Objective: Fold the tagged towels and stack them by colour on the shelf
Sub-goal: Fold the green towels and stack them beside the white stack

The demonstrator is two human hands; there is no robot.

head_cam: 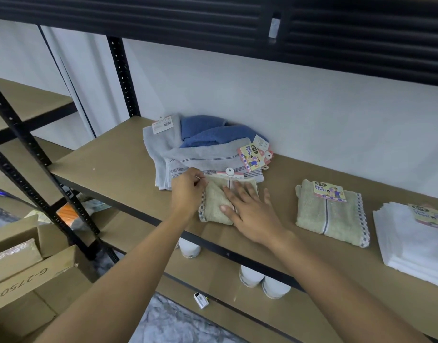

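Note:
A small beige towel lies partly folded near the front edge of the brown shelf. My left hand pinches its upper left corner. My right hand presses flat on it with straight fingers. Behind it lies a loose pile: grey striped towels and blue towels, with paper tags. To the right, a folded beige towel carries a "Face Towel" tag. A folded white towel stack sits at the far right.
A black upright post stands at the shelf's back left, and the shelf above hangs low overhead. Cardboard boxes sit at lower left. White rolled items lie on the lower shelf.

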